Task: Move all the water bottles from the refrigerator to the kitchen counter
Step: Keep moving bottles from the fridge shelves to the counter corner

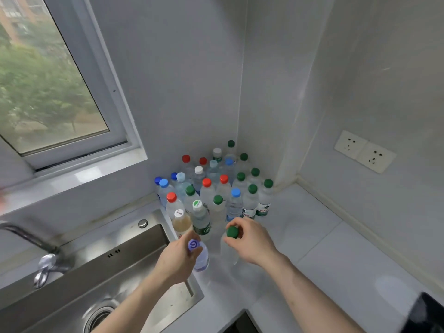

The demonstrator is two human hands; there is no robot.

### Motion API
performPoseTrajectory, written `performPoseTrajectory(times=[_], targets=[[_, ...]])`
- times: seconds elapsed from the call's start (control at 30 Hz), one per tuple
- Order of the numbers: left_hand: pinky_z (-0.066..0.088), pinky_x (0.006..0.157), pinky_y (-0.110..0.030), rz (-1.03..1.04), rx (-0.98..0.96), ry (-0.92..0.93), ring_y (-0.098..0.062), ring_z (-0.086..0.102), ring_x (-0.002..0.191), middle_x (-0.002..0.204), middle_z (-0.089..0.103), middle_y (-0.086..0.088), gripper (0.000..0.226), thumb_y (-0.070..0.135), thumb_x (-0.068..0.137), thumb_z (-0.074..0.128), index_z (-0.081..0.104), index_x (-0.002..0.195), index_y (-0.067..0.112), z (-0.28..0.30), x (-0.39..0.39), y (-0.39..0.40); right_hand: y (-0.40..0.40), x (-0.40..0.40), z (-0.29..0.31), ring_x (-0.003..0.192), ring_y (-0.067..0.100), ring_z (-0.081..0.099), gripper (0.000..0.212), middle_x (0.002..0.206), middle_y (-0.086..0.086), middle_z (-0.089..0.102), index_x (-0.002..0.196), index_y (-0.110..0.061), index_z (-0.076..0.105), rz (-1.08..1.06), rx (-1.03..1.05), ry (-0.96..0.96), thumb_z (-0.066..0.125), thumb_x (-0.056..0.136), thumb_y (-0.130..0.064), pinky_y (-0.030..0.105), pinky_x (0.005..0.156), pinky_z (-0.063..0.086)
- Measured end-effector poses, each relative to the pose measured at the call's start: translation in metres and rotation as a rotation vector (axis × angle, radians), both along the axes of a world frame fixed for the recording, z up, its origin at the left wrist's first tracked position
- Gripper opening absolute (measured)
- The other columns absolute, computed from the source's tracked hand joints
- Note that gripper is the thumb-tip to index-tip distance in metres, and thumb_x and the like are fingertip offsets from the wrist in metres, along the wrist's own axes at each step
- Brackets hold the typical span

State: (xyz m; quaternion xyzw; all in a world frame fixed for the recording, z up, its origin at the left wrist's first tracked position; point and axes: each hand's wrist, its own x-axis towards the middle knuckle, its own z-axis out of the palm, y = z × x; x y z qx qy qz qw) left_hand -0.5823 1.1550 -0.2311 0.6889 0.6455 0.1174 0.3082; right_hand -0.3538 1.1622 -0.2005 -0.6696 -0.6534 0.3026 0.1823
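Counter (312, 236) corner bottle cluster (213, 188); open worktop rightward.

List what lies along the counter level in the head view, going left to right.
Faucet → sink → left hand gripping the purple-capped bottle → right hand gripping the green-capped bottle → bare counter → wall sockets.
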Motion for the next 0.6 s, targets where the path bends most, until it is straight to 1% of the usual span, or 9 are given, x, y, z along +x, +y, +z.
performPoseTrajectory(times=[0.1, 0.2, 0.3, 0.43, 0.53, 0.6], targets=[[0.049, 0.065, -0.036, -0.015, -0.009, 0.008, -0.020, 0.059, 0.073, 0.086, 0.065, 0.004, 0.007, 0.040, 0.099, 0.052, 0.048, 0.103, 0.036, -0.007, -0.006, 0.015, 0.022, -0.015, -0.007, 0.102, 0.017, 0.061, 0.025, 0.111, -0.010, 0.063, 0.109, -0.034, 0.069, -0.004, -0.019, -0.006, 0.075, 0.086, -0.039, 0.032, 0.086, 0.051], [0.048, 0.064, -0.030, -0.042, -0.017, 0.012, -0.017, 0.060, 0.075, 0.091, 0.067, 0.004, 0.010, 0.040, 0.101, 0.053, 0.048, 0.108, 0.035, -0.015, -0.012, 0.030, 0.041, -0.027, -0.016, 0.105, 0.018, 0.061, 0.025, 0.111, -0.007, 0.062, 0.112, -0.033, 0.068, -0.005, -0.037, -0.030, 0.074, 0.088, -0.039, 0.033, 0.086, 0.051], [0.051, 0.067, -0.031, -0.058, -0.011, 0.015, -0.018, 0.062, 0.078, 0.093, 0.067, 0.005, 0.012, 0.041, 0.101, 0.053, 0.048, 0.110, 0.035, -0.019, -0.016, 0.041, 0.054, -0.037, -0.022, 0.105, 0.020, 0.061, 0.028, 0.111, -0.007, 0.060, 0.116, -0.034, 0.067, 0.009, -0.058, -0.056, 0.074, 0.090, -0.040, 0.033, 0.086, 0.051], [0.045, 0.063, -0.029, -0.072, -0.008, 0.035, -0.018, 0.058, 0.075, 0.088, 0.064, 0.006, 0.011, 0.039, 0.102, 0.053, 0.050, 0.111, 0.034, -0.020, -0.023, 0.048, 0.063, -0.047, -0.030, 0.105, 0.021, 0.062, 0.030, 0.108, -0.008, 0.055, 0.120, -0.034, 0.066, 0.019, -0.077, -0.081, 0.073, 0.091, -0.042, 0.033, 0.085, 0.051], [0.046, 0.064, -0.029, -0.103, -0.002, 0.040, -0.019, 0.059, 0.077, 0.091, 0.065, 0.007, 0.012, 0.040, 0.102, 0.052, 0.049, 0.113, 0.034, -0.022, -0.025, 0.049, 0.067, -0.051, -0.035, 0.104, 0.021, 0.062, 0.032, 0.106, -0.009, 0.053, 0.122, -0.034, 0.065, 0.033, -0.081, -0.088, 0.073, 0.093, -0.043, 0.035, 0.088, 0.052], [0.042, 0.061, -0.027, -0.138, 0.001, 0.069, -0.019, 0.058, 0.079, 0.092, 0.065, 0.006, 0.013, 0.040, 0.103, 0.049, 0.047, 0.114, 0.034, -0.021, -0.025, 0.050, 0.067, -0.054, -0.037, 0.104, 0.022, 0.063, 0.031, 0.107, -0.008, 0.053, 0.123, -0.034, 0.064, 0.031, -0.075, -0.088, 0.071, 0.095, -0.043, 0.037, 0.089, 0.053]])
